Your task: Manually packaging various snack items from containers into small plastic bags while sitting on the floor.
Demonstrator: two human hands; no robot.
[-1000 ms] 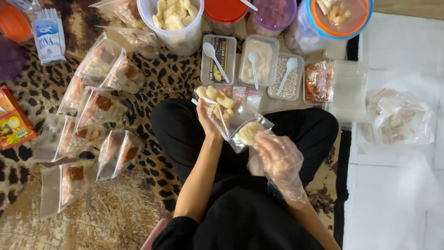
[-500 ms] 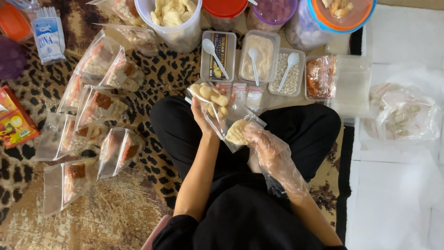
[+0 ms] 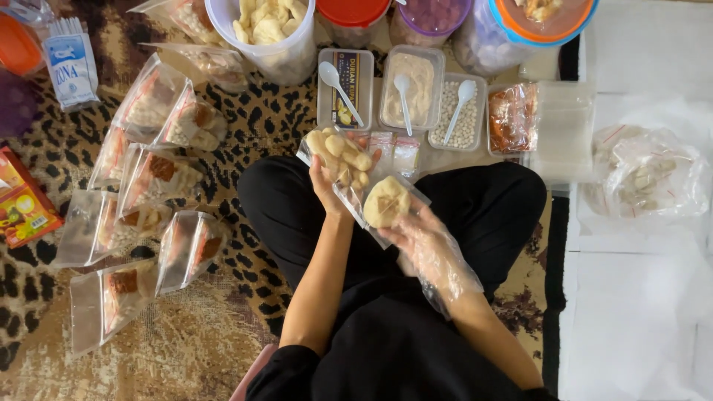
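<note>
Leopard-print rug (image 3: 245,126) lay under everything. At far left, filled bags (image 3: 141,215) sat finished in rows (about eight, some overlapping). Centre, the left hand (image 3: 327,186) was closed on a clear bag (image 3: 356,186) above the lap, already part-filled with pale crackers (image 3: 342,152). The gloved right hand (image 3: 416,230), half-curled, pressed a round cracker (image 3: 385,202) at the bag's mouth; its fingertips blurred behind plastic. Tubs (image 3: 271,30) along the top were cut off, toppings trays (image 3: 416,89) untouched.

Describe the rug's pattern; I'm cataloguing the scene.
Leopard-spot print, black on tan, clearest in the head view.
</note>
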